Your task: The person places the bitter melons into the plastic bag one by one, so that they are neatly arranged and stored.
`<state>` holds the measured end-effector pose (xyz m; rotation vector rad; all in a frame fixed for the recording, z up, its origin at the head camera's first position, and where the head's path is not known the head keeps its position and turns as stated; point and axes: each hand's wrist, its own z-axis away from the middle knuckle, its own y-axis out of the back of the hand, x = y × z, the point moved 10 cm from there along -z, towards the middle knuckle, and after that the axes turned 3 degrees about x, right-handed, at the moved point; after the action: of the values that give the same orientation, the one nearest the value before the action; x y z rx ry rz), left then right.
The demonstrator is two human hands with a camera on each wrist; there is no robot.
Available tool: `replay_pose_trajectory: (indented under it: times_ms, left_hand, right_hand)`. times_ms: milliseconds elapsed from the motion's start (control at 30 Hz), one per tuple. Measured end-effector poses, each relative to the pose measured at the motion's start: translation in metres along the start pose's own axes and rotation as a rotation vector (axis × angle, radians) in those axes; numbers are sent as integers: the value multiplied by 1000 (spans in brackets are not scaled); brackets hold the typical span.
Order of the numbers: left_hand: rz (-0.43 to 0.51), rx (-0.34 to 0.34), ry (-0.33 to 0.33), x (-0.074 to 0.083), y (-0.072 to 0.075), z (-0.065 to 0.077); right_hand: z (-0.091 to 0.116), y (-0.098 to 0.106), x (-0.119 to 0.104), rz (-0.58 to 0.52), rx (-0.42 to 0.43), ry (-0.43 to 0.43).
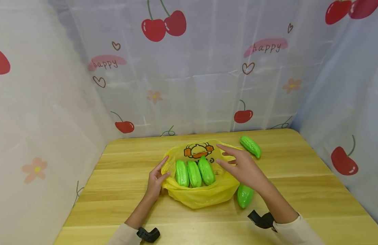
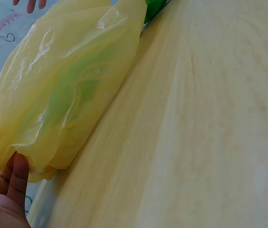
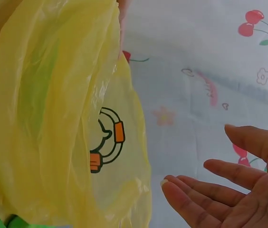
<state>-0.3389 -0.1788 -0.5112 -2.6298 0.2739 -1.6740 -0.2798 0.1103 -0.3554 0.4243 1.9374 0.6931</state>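
Note:
A yellow plastic bag (image 1: 201, 199) with a printed duck lies with its mouth spread wide. Inside it, three shiny green bitter melons (image 1: 194, 174) lie side by side. My left hand (image 1: 155, 180) grips the bag's left rim between thumb and fingers; the left wrist view shows the fingertips (image 2: 19, 175) at the gathered plastic (image 2: 72, 85). Over the bag's right side hovers my right hand (image 1: 244, 166), its fingers spread and holding nothing. In the right wrist view that hand (image 3: 238, 185) is apart from the bag (image 3: 67, 109).
Another green bitter melon (image 1: 250, 147) lies behind the bag to the right. One more melon (image 1: 245, 196) rests by the bag's front right, partly behind my right hand. The wooden table (image 1: 121, 190) is walled by a printed curtain (image 1: 195, 71).

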Motion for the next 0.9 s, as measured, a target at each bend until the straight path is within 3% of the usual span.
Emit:
replay_pose_trajectory:
  times_ms: [900]
  left_hand:
    - [-4,-7,-1,3,0,0]
  right_hand:
    - [48,57,34,143,165,-20]
